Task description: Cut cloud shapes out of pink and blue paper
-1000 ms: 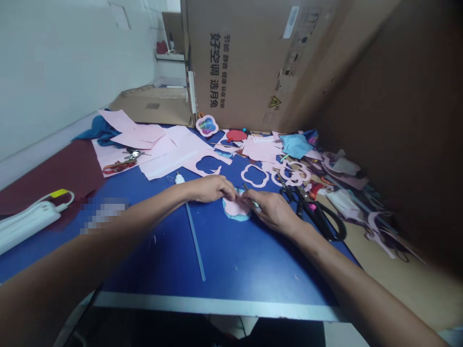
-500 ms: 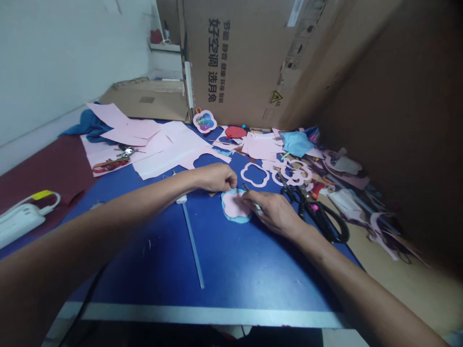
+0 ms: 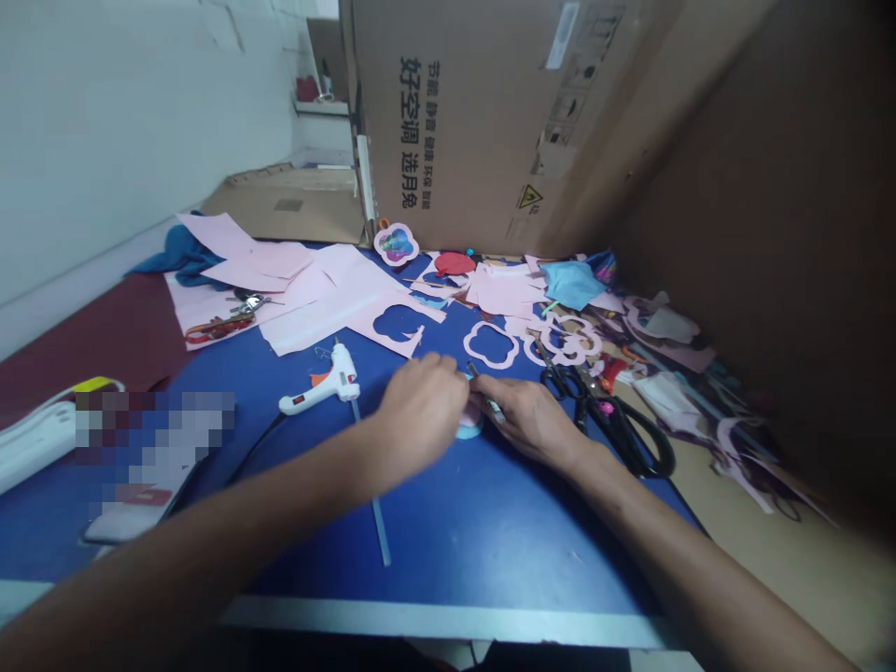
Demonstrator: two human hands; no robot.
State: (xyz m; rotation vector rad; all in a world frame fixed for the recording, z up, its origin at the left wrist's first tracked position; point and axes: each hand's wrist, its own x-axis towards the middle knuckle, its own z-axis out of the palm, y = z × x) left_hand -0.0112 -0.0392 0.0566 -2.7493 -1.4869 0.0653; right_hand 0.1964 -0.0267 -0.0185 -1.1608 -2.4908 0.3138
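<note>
A pink flower-shaped piece (image 3: 471,414) lies over a light-blue piece (image 3: 469,432) on the blue table, mostly covered by my hands. Bent over their left side is my left hand (image 3: 428,403), its fingers curled and their tips hidden, so what it grips cannot be made out. My right hand (image 3: 525,411) closes around a slim pen-like stick (image 3: 497,409) at the right edge of the pieces. Left of my left hand lies a white glue gun (image 3: 339,377), a long glue stick (image 3: 379,527) trailing from it toward me.
Black scissors (image 3: 623,434) and pink flower-shaped frames (image 3: 492,345) lie to the right. Pink sheets (image 3: 329,294) spread at the back left. A power strip (image 3: 42,443) sits at far left. Tall cardboard (image 3: 483,121) walls the back and right, with scraps along it.
My left hand lifted off the pieces, leaving them in view, then came back lower over them and covers most of them. The glue gun is now uncovered. My right hand stays nearly still.
</note>
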